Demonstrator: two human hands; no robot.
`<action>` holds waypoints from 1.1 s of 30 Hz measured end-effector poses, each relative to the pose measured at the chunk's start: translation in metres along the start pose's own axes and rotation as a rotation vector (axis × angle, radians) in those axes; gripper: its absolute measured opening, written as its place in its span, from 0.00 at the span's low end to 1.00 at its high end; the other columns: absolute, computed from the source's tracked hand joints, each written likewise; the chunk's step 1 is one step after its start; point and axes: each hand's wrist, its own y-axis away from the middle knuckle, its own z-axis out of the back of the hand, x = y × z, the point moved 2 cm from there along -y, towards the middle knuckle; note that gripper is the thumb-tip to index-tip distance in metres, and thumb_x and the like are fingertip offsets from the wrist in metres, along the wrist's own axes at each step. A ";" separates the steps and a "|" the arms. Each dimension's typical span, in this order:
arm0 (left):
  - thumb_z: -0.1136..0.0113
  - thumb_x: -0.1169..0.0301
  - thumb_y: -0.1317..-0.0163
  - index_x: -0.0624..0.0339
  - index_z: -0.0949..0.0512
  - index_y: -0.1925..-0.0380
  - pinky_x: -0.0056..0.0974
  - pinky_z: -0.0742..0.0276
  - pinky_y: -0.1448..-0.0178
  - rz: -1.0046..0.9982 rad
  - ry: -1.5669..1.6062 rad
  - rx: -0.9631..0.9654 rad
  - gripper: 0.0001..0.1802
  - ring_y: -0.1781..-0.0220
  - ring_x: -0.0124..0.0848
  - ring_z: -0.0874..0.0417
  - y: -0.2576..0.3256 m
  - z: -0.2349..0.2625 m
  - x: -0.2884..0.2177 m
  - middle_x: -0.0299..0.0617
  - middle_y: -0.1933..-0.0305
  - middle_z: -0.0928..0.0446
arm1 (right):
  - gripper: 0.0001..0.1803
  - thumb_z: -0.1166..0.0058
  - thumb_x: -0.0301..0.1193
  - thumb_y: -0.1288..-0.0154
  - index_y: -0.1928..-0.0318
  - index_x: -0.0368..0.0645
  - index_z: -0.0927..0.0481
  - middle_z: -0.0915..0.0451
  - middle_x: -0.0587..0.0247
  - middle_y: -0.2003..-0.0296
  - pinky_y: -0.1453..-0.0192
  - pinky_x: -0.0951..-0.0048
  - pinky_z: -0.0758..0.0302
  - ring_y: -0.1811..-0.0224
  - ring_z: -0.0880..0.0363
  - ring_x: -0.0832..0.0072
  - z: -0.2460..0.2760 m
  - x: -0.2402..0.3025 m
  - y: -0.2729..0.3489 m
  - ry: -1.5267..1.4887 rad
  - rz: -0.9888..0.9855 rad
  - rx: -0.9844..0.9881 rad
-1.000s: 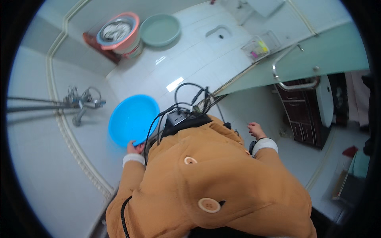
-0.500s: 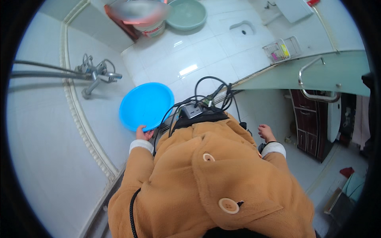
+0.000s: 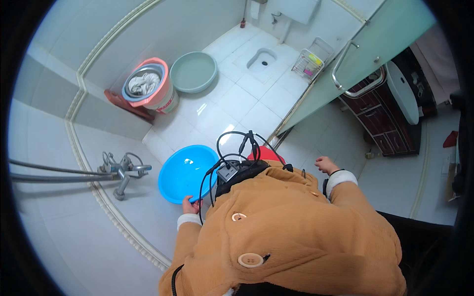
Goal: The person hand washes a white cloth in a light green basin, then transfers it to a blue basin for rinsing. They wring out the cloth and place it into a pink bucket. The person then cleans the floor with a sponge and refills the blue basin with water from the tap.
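Observation:
My left hand (image 3: 191, 204) grips the near rim of a bright blue plastic basin (image 3: 185, 175), its thumb and fingers closed at the edge. The basin is tilted, with its inside turned up toward me and nothing visible in it. Away from any object, my right hand (image 3: 326, 165) hangs to the right of my body, its fingers loosely bent and apart. Black cables cross in front of the basin's right side.
A wall tap (image 3: 123, 170) with hoses is left of the basin. Farther off stand a bucket (image 3: 163, 101) under stacked basins with cloth, a pale green basin (image 3: 193, 72) and a squat toilet (image 3: 261, 60). At right are a wire rack (image 3: 308, 64), glass door (image 3: 345, 64) and dark cabinet (image 3: 380, 123).
The view has shifted, showing more of the far floor. A red thing now shows in front of my coat. My left hand still holds the blue basin, and my right hand stays free.

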 end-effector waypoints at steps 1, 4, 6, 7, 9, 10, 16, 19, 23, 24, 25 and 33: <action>0.44 0.69 0.48 0.60 0.31 0.56 0.55 0.18 0.58 0.035 -0.022 -0.065 0.18 0.63 0.44 0.17 -0.002 -0.009 -0.005 0.48 0.60 0.19 | 0.21 0.40 0.32 0.40 0.46 0.42 0.22 0.19 0.63 0.63 0.69 0.69 0.27 0.69 0.23 0.73 -0.003 0.001 -0.004 0.001 -0.010 0.014; 0.43 0.68 0.47 0.61 0.30 0.58 0.50 0.18 0.57 -0.002 -0.132 0.040 0.17 0.63 0.42 0.17 -0.006 -0.045 -0.023 0.47 0.60 0.20 | 0.22 0.39 0.33 0.40 0.46 0.38 0.22 0.19 0.61 0.64 0.70 0.70 0.27 0.70 0.22 0.73 -0.012 0.023 -0.023 0.083 0.199 -0.009; 0.42 0.67 0.47 0.61 0.29 0.60 0.48 0.17 0.56 0.007 -0.142 0.021 0.15 0.62 0.41 0.18 -0.009 -0.071 -0.032 0.46 0.61 0.20 | 0.22 0.39 0.33 0.41 0.47 0.36 0.22 0.18 0.59 0.63 0.70 0.70 0.26 0.70 0.22 0.72 -0.014 0.048 -0.040 0.110 0.273 -0.008; 0.42 0.67 0.47 0.61 0.29 0.60 0.48 0.17 0.56 -0.022 -0.189 0.057 0.15 0.63 0.41 0.17 -0.008 -0.086 -0.036 0.46 0.61 0.20 | 0.22 0.39 0.32 0.41 0.47 0.36 0.22 0.18 0.59 0.63 0.70 0.70 0.26 0.70 0.22 0.73 -0.014 0.061 -0.048 0.099 0.311 -0.019; 0.42 0.67 0.46 0.61 0.29 0.60 0.48 0.17 0.56 -0.063 -0.230 0.028 0.15 0.64 0.40 0.17 -0.013 -0.116 -0.049 0.46 0.61 0.20 | 0.21 0.39 0.32 0.41 0.47 0.37 0.21 0.18 0.59 0.63 0.70 0.71 0.26 0.70 0.22 0.74 -0.014 0.095 -0.066 0.077 0.391 -0.036; 0.42 0.68 0.47 0.60 0.29 0.59 0.48 0.17 0.55 -0.095 -0.236 0.037 0.15 0.65 0.39 0.17 -0.015 -0.132 -0.052 0.44 0.62 0.20 | 0.21 0.38 0.33 0.42 0.49 0.37 0.20 0.17 0.56 0.62 0.65 0.69 0.25 0.66 0.20 0.69 -0.013 0.112 -0.075 0.045 0.402 -0.027; 0.42 0.70 0.48 0.57 0.29 0.57 0.48 0.17 0.56 -0.077 -0.317 0.021 0.17 0.65 0.38 0.16 -0.038 -0.235 -0.095 0.43 0.60 0.19 | 0.18 0.39 0.34 0.48 0.59 0.36 0.16 0.16 0.52 0.70 0.64 0.64 0.22 0.71 0.18 0.63 0.002 0.233 -0.161 -0.084 0.430 0.045; 0.42 0.70 0.48 0.57 0.29 0.56 0.49 0.17 0.56 -0.186 -0.361 -0.035 0.18 0.63 0.38 0.16 -0.042 -0.298 -0.113 0.42 0.60 0.19 | 0.18 0.42 0.35 0.48 0.60 0.36 0.16 0.16 0.47 0.64 0.55 0.61 0.22 0.62 0.17 0.56 0.008 0.298 -0.211 -0.051 0.464 -0.019; 0.42 0.71 0.48 0.57 0.28 0.56 0.49 0.18 0.53 -0.263 -0.346 -0.024 0.17 0.60 0.38 0.16 -0.050 -0.391 -0.141 0.42 0.60 0.19 | 0.21 0.45 0.35 0.46 0.54 0.37 0.17 0.17 0.44 0.56 0.46 0.59 0.24 0.52 0.20 0.50 0.018 0.375 -0.263 0.172 0.598 0.026; 0.40 0.69 0.49 0.55 0.27 0.58 0.47 0.19 0.55 -0.309 -0.348 -0.013 0.16 0.60 0.40 0.16 -0.053 -0.415 -0.143 0.41 0.60 0.19 | 0.21 0.45 0.35 0.46 0.53 0.37 0.18 0.17 0.44 0.56 0.46 0.60 0.24 0.52 0.20 0.51 0.024 0.389 -0.274 0.188 0.602 0.034; 0.40 0.72 0.49 0.56 0.28 0.58 0.49 0.19 0.54 -0.301 -0.303 -0.043 0.16 0.60 0.41 0.16 -0.057 -0.436 -0.148 0.41 0.60 0.20 | 0.22 0.45 0.36 0.46 0.52 0.37 0.18 0.18 0.44 0.55 0.45 0.60 0.24 0.51 0.20 0.51 0.030 0.398 -0.283 0.210 0.594 0.040; 0.44 0.74 0.46 0.62 0.31 0.50 0.49 0.17 0.52 -0.362 -0.190 0.045 0.20 0.58 0.41 0.15 -0.087 -0.584 -0.190 0.44 0.57 0.19 | 0.21 0.44 0.36 0.45 0.53 0.36 0.19 0.17 0.44 0.57 0.47 0.60 0.23 0.52 0.20 0.51 0.085 0.394 -0.348 0.163 0.430 -0.016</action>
